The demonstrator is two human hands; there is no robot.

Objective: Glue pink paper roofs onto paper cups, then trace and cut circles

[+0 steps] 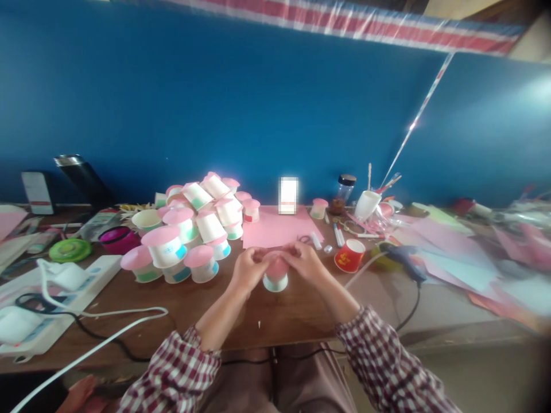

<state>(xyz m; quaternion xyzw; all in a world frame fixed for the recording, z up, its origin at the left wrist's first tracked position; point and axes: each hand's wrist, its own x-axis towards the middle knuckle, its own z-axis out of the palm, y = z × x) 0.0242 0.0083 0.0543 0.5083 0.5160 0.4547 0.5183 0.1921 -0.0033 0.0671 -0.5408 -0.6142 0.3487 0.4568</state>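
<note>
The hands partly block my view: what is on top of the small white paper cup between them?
A round pink paper piece covers the white paper cup; the left hand and right hand touch its edge. The cup's covered end and anything inside are hidden.

At lower left of the frame I see a white power strip (pixel 104 276) with plugs (pixel 69 276), and above it a green round object (pixel 69 250). Farther up, a dark flask (pixel 88 182) is before the blue wall (pixel 241 103). Right of centre stands a black-lidded jar (pixel 343 194); a striped sheet (pixel 344 24) crosses the top.
</note>
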